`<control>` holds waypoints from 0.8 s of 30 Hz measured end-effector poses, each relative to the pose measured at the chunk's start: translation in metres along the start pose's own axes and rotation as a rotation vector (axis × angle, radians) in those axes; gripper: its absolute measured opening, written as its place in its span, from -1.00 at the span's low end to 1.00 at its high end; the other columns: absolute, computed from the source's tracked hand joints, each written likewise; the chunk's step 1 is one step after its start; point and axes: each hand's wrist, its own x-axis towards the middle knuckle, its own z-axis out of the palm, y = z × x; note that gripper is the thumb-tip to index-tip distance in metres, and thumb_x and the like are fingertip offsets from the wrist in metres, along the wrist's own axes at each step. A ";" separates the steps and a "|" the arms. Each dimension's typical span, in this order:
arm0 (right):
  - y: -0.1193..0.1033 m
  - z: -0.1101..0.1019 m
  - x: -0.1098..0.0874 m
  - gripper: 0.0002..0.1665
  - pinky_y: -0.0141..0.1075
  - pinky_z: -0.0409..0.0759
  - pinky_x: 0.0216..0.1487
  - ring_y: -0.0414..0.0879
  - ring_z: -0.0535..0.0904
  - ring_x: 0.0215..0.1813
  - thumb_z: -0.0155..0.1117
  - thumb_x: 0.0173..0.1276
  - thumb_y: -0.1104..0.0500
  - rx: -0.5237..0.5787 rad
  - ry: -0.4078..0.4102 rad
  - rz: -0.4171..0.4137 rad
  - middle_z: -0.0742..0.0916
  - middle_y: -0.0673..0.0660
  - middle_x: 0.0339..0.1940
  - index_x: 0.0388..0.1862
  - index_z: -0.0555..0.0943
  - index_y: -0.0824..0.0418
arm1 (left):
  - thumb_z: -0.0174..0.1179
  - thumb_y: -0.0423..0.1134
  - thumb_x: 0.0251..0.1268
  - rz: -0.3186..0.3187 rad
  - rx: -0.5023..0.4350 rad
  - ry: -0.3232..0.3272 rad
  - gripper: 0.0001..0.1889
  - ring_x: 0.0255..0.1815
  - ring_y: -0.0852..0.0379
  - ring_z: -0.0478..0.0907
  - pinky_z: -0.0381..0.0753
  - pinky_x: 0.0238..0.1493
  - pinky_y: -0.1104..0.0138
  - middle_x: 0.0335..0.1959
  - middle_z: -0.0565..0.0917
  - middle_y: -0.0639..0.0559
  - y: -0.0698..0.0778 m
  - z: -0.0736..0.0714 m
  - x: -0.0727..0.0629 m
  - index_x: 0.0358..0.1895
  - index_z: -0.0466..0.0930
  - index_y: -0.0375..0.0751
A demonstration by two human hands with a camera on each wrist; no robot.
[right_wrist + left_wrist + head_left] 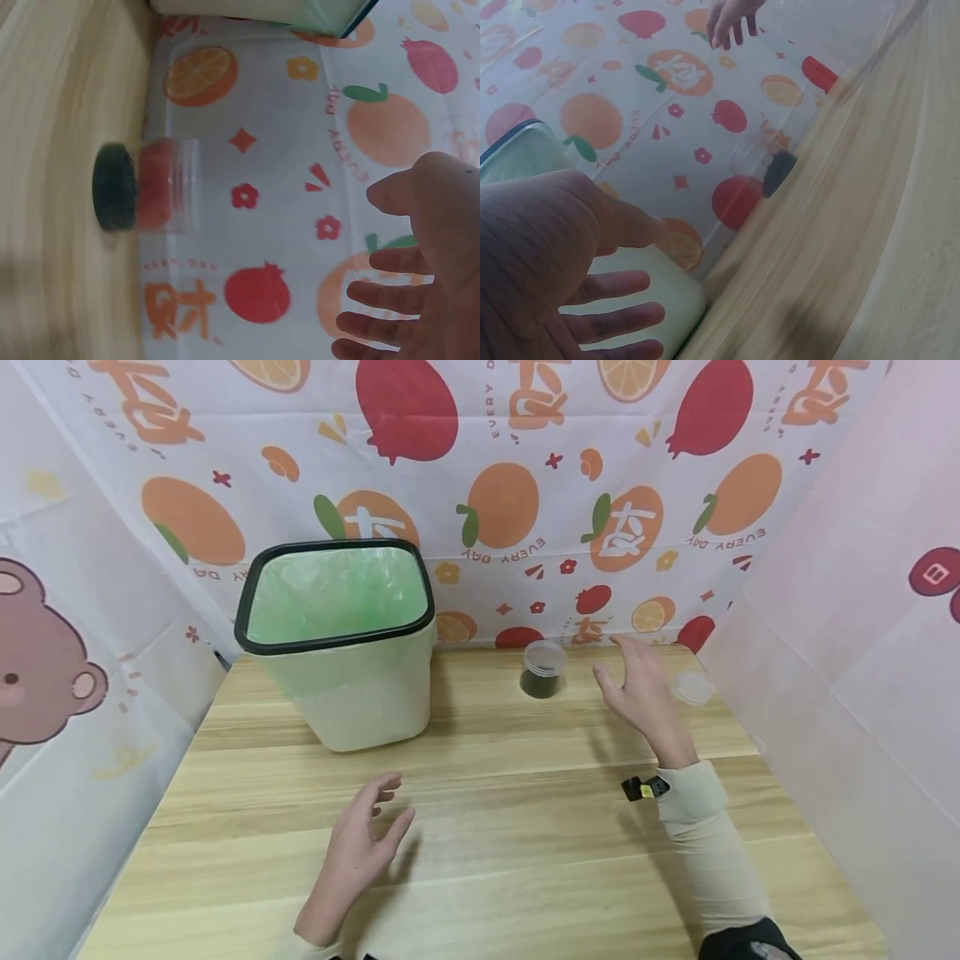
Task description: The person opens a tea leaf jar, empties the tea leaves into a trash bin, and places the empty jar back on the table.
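A small clear plastic jar point(542, 669) stands upright at the back of the table, its lower part filled with something dark. My right hand point(643, 687) hovers to the right of this jar, fingers spread and holding nothing. A round translucent lid point(693, 688) lies just beyond that hand on the right. In the right wrist view, the jar point(142, 187) appears sideways, apart from the fingertips. My left hand point(360, 843) is over the front left of the table, fingers loosely bent with nothing between them. Nearest to it is a pale green bin point(367, 693) with a black rim.
The bin holds a thin green liner point(337, 593) and stands at the back left. Light wood covers the tabletop point(510, 827). A fruit-print cloth point(495, 510) hangs along the back edge, with pale cloth walls point(862, 635) on both sides.
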 end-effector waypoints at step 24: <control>0.010 0.082 0.051 -0.09 0.20 0.28 0.55 0.28 0.28 0.55 0.36 0.36 0.01 0.180 -0.275 0.147 0.41 0.36 0.52 0.54 0.23 0.33 | 0.39 -0.35 0.23 -0.137 0.044 0.016 -0.52 0.05 -0.11 0.67 0.66 -0.01 -0.02 0.08 0.72 -0.20 -0.010 -0.023 -0.016 0.21 0.51 -0.30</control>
